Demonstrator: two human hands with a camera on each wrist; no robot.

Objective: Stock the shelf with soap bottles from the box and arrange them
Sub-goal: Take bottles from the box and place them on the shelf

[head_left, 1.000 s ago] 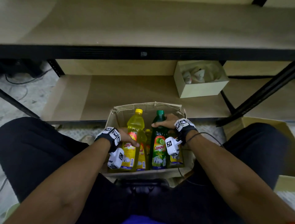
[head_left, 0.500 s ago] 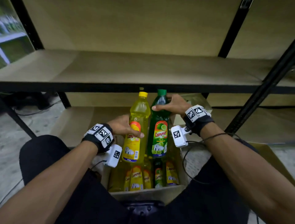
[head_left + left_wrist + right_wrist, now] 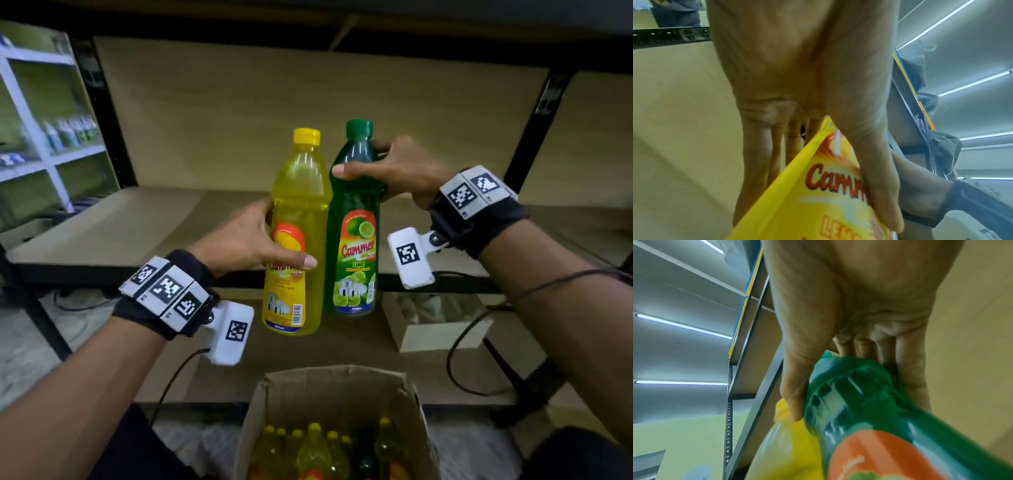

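Observation:
My left hand [image 3: 253, 240] grips a yellow lemon soap bottle [image 3: 297, 212] round its label, thumb across the front. Beside it, my right hand [image 3: 387, 171] grips a green lime soap bottle [image 3: 356, 212] round its shoulder. Both bottles are upright, side by side, in the air in front of the brown shelf board [image 3: 137, 222]. In the left wrist view the yellow bottle [image 3: 807, 203] lies between thumb and fingers; in the right wrist view the green bottle [image 3: 869, 410] does. Below stands the open cardboard box [image 3: 260, 418] with several more bottles.
A small open beige box [image 3: 442, 329] sits on the lower shelf under my right wrist. Black uprights [image 3: 527, 150] frame the bay. A white rack with goods [image 3: 44, 137] stands at the far left. Cables hang from both wrist cameras.
Both hands have lifted their bottles out of the cardboard box and up to the level of the middle shelf. The head view has tilted upward.

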